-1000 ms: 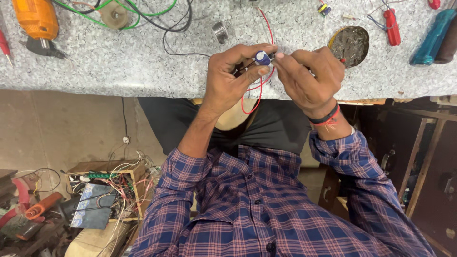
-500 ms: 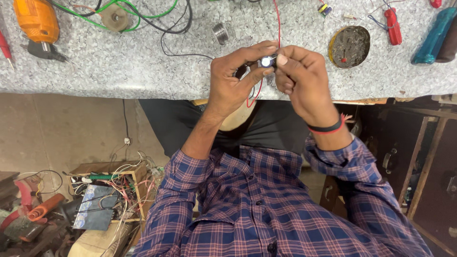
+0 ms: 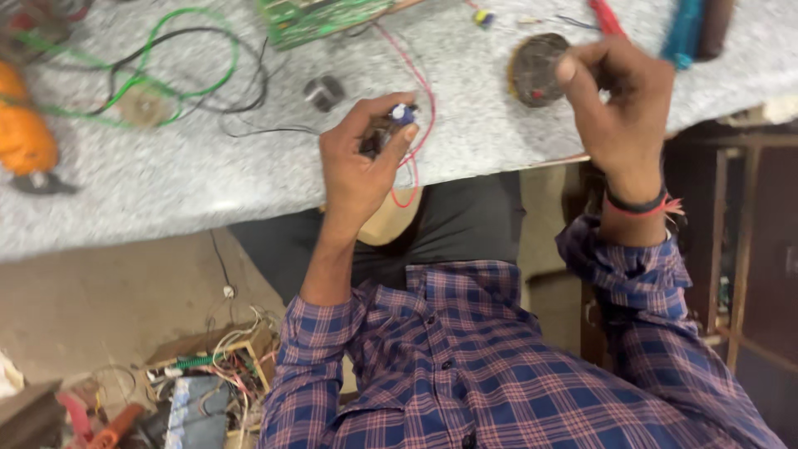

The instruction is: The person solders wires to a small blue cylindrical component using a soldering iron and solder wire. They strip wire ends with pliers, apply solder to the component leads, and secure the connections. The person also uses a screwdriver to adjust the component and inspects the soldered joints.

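Observation:
My left hand [image 3: 357, 166] holds a small dark component with a blue cap [image 3: 392, 120] over the speckled grey worktop [image 3: 208, 179]. A thin red wire [image 3: 422, 96] loops from the component across the top and over its front edge. My right hand [image 3: 619, 108] is up and off to the right, apart from the component. Its fingers are loosely curled with nothing visible in them, and its thumb is next to a round dark dish [image 3: 532, 71]. I wear a plaid shirt and a dark wristband.
On the worktop lie a green circuit board [image 3: 320, 17], green and black wires [image 3: 208, 79], an orange power tool [image 3: 21, 133], a small metal part [image 3: 324, 91], a red-handled tool [image 3: 607, 17] and a teal tool [image 3: 686, 29]. Tangled wires and scrap [image 3: 208, 374] sit on the floor at left.
My right hand let go of the component and moved right, to beside the round dish. My left hand keeps the component. The view has shifted closer.

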The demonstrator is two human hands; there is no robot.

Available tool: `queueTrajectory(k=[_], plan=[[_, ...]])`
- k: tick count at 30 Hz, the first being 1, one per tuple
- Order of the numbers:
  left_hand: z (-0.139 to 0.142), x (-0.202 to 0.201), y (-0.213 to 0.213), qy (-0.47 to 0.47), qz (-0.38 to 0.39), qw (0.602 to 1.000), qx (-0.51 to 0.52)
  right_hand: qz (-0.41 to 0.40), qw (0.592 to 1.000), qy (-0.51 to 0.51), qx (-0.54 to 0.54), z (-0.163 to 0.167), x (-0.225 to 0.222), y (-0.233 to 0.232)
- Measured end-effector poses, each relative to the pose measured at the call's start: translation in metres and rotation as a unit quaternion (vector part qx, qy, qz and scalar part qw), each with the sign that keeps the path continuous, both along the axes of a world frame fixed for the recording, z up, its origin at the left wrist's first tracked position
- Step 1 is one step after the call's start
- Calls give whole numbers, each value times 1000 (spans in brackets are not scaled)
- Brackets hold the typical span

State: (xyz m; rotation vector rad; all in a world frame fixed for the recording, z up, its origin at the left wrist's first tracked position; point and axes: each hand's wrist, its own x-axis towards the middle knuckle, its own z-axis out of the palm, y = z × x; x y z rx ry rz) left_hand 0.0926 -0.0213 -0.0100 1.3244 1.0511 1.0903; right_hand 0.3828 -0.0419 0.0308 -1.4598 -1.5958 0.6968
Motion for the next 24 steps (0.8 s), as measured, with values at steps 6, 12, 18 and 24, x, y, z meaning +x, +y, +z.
queueTrajectory(k=[6,12,18,24], plan=[[8,19,3,188,9,964,189,18,975,-197,98,-6,29,0],[7,32,4,178,0,976,122,-2,957,-255,140,-33,29,7],[10,40,5,170,-5,977,130,-23,945,-287,155,-47,41,10],[9,43,8,186,-3,977,103,-34,946,-294,133,-48,41,9]])
